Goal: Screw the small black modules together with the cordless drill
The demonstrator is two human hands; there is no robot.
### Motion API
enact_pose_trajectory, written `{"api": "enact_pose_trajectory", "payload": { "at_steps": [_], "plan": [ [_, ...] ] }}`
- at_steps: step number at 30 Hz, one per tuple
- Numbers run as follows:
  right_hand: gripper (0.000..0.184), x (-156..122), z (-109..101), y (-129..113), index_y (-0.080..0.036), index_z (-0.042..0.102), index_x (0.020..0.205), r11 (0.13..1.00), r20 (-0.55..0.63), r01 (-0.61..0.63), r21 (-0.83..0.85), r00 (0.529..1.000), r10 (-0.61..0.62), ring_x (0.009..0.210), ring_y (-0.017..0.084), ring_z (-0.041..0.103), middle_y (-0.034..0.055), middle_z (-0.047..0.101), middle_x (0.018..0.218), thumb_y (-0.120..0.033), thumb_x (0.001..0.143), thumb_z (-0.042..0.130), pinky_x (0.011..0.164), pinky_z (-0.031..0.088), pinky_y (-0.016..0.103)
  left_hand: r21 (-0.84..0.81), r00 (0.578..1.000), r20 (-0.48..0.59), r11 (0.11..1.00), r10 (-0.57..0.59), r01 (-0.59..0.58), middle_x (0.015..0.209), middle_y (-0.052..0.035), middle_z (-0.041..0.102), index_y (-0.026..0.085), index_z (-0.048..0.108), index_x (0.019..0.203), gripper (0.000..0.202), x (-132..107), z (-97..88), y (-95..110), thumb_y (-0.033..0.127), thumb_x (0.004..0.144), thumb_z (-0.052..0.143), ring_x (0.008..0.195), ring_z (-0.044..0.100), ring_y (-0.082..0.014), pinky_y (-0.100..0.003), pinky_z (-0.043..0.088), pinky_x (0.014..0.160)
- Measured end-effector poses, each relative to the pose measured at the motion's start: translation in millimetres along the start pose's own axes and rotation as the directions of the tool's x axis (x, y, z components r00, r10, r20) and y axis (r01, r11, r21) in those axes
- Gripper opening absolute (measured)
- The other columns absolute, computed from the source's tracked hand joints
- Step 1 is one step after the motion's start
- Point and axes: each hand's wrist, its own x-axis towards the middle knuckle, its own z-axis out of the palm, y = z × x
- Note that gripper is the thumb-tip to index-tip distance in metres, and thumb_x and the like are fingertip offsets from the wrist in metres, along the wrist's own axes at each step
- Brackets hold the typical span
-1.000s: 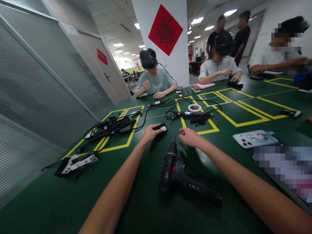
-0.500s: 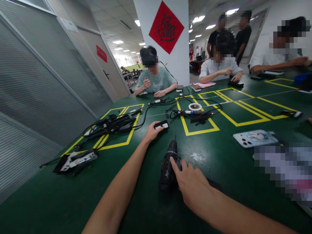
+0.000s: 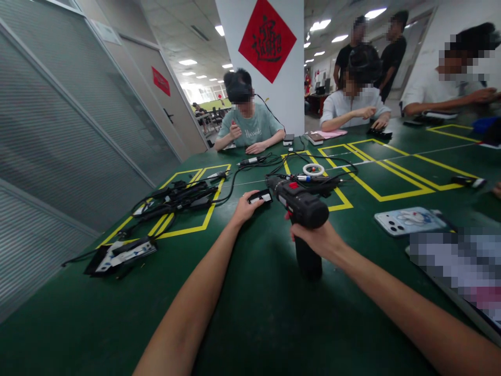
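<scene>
My right hand (image 3: pixel 319 239) is wrapped round the grip of a black cordless drill (image 3: pixel 300 206) and holds it upright, its nose pointing left and away towards a small black block with a white label (image 3: pixel 260 197). My left hand (image 3: pixel 245 207) rests on the green table (image 3: pixel 250 313) with its fingers closed on that block's near end. The drill's battery foot (image 3: pixel 308 263) hangs just above the table.
A phone in a patterned case (image 3: pixel 409 220) lies to the right. Yellow tape squares mark the table. A tangle of black cables and parts (image 3: pixel 180 198) lies to the left, a black-and-white part (image 3: pixel 121 253) nearer. A tape roll (image 3: pixel 313 169) and tools lie beyond. Other people sit opposite.
My right hand drew back from beside the block, reached the drill lying on the table, took hold of it and lifted it upright. My left hand stayed on the small block.
</scene>
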Motion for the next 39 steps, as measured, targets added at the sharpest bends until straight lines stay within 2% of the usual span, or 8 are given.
{"api": "enact_pose_trajectory", "payload": {
  "at_steps": [2, 5, 10, 16, 23, 30, 39],
  "plan": [
    [0.021, 9, 3, 5, -0.017, 0.061, 0.087, 0.981, 0.007, -0.078, 0.179, 0.997, 0.078, 0.051, 0.014, 0.055, -0.0003, 0.058, 0.059, -0.032, 0.073, 0.056, 0.051, 0.047, 0.026, -0.036, 1.000, 0.014, 0.999, -0.005, 0.005, 0.115, -0.0091, 0.062, 0.018, 0.060, 0.117, 0.054, 1, -1.4, -1, 0.042, 0.070, 0.066, 0.106, 0.056, -0.0241, -0.037, 0.041, 0.096],
    [0.016, 13, 10, 17, -0.018, 0.058, 0.073, 0.946, 0.025, -0.141, 0.292, 0.990, 0.140, 0.045, 0.013, 0.051, -0.0018, 0.054, 0.052, -0.033, 0.071, 0.059, 0.047, 0.044, 0.025, -0.078, 0.998, 0.055, 0.997, 0.015, -0.011, 0.114, -0.0083, 0.063, 0.019, 0.060, 0.119, 0.054, 4, -4.2, -3, 0.042, 0.070, 0.066, 0.105, 0.057, -0.0237, -0.036, 0.042, 0.095],
    [0.010, 6, 8, 22, -0.016, 0.059, 0.074, 0.930, 0.146, -0.201, 0.306, 0.976, 0.163, 0.045, 0.012, 0.052, -0.0017, 0.055, 0.051, -0.026, 0.071, 0.057, 0.048, 0.043, 0.024, -0.072, 0.995, 0.087, 0.997, 0.044, -0.038, 0.110, -0.0059, 0.065, 0.022, 0.067, 0.109, 0.043, 8, -6.3, -7, 0.038, 0.070, 0.067, 0.104, 0.057, -0.0226, -0.036, 0.041, 0.096],
    [0.010, 2, 0, 16, -0.017, 0.060, 0.078, 0.932, 0.225, -0.213, 0.293, 0.963, 0.149, 0.048, 0.013, 0.053, -0.0028, 0.056, 0.051, -0.021, 0.070, 0.057, 0.049, 0.043, 0.024, -0.060, 0.997, 0.053, 0.997, 0.054, -0.050, 0.103, -0.0056, 0.067, 0.020, 0.070, 0.099, 0.033, 8, 0.0, -7, 0.037, 0.072, 0.065, 0.100, 0.058, -0.0217, -0.036, 0.043, 0.094],
    [0.008, 7, 6, 23, -0.016, 0.061, 0.075, 0.934, 0.207, -0.229, 0.275, 0.963, 0.176, 0.044, 0.013, 0.052, -0.0021, 0.055, 0.049, -0.020, 0.069, 0.057, 0.045, 0.042, 0.024, -0.073, 0.996, 0.038, 0.994, 0.085, -0.082, 0.102, -0.0054, 0.067, 0.021, 0.071, 0.096, 0.027, 5, 2.5, -1, 0.035, 0.074, 0.063, 0.100, 0.058, -0.0210, -0.035, 0.043, 0.094],
    [0.006, 13, 7, 27, -0.015, 0.060, 0.069, 0.909, 0.198, -0.296, 0.292, 0.949, 0.246, 0.042, 0.013, 0.051, -0.0011, 0.055, 0.048, -0.020, 0.067, 0.058, 0.042, 0.042, 0.024, -0.073, 0.995, 0.036, 0.993, 0.093, -0.090, 0.102, -0.0061, 0.066, 0.021, 0.071, 0.097, 0.027, 5, 2.4, -2, 0.034, 0.076, 0.061, 0.100, 0.058, -0.0210, -0.035, 0.043, 0.094],
    [0.007, 17, 9, 30, -0.016, 0.060, 0.070, 0.904, 0.188, -0.288, 0.315, 0.953, 0.238, 0.041, 0.013, 0.052, -0.0017, 0.056, 0.048, -0.021, 0.066, 0.058, 0.042, 0.043, 0.024, -0.070, 0.995, 0.035, 0.993, 0.095, -0.093, 0.103, -0.0058, 0.066, 0.022, 0.071, 0.097, 0.028, 6, 3.4, -6, 0.037, 0.076, 0.062, 0.101, 0.057, -0.0213, -0.036, 0.043, 0.094]
  ]
}}
